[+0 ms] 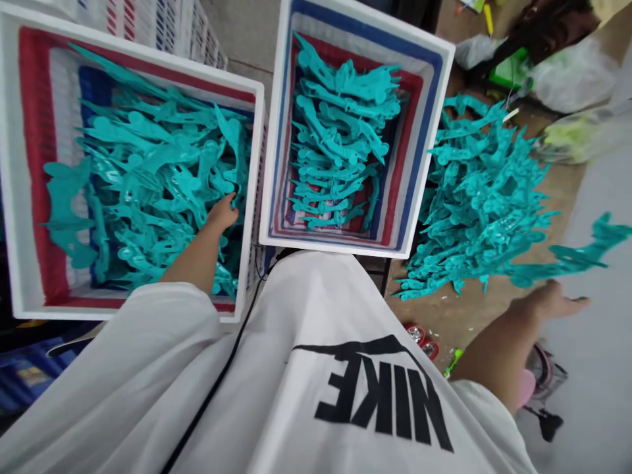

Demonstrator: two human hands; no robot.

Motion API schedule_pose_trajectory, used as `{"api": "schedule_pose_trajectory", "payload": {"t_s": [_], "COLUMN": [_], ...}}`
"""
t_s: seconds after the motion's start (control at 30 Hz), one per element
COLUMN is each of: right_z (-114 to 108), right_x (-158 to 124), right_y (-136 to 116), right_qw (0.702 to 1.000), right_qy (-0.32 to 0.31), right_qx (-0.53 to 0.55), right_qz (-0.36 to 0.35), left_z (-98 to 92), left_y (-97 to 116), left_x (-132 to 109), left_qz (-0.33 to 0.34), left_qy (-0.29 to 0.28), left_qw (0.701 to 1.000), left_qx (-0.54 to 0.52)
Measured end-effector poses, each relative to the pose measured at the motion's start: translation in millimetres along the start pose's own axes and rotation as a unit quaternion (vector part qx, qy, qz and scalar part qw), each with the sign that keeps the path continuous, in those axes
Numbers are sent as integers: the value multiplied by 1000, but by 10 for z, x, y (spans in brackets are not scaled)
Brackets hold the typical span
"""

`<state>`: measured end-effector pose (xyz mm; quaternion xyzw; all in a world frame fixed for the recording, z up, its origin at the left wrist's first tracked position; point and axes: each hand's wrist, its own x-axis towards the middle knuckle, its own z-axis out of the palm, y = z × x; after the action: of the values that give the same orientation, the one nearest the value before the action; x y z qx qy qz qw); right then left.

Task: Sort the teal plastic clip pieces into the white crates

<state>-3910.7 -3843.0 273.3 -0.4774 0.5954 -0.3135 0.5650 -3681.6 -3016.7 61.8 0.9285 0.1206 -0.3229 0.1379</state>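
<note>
My left hand (224, 212) reaches into the left crate (254, 164), fingers closed at the lower end of a teal plastic piece (232, 135). Many similar flat, curved teal pieces (162, 158) lie jumbled around it. On the right, my right hand (553, 301) is over the edge of the brown surface, one digit stretched out to the side. Right beside its fingers is another teal plastic piece (577, 257), raised past the edge of a pile (488, 191). Blur keeps me from telling whether hand and piece touch.
In front of me stands a middle crate (417, 151) with teal pieces stacked in rows. Plastic bags (575, 76) and a dark bag (548, 33) lie at the far right. Small red containers (415, 334) sit nearer me. A black cord (237, 342) runs down my shirt.
</note>
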Motion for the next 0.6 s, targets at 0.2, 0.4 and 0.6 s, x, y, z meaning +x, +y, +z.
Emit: {"api": "schedule_pose_trajectory", "payload": {"t_s": [0.2,0.4,0.6], "right_z": [901,2406,3110], "right_x": [-581,-1446,-1325], "right_y": [1037,2535,4328], "right_qw": [897,579,245], "right_qy": [-196,-535,-609], "right_qx": [-254,-562,-730], "right_qz": [-305,-251,-190], "left_z": [377,601,675], "left_y": [367,464,202], "left_x": [-257,-385,-360], "left_qz": [-4,20,10], "left_qy": [81,90,81], "left_qw": [990,987,995], "left_qx": [-118,-130,-64]}}
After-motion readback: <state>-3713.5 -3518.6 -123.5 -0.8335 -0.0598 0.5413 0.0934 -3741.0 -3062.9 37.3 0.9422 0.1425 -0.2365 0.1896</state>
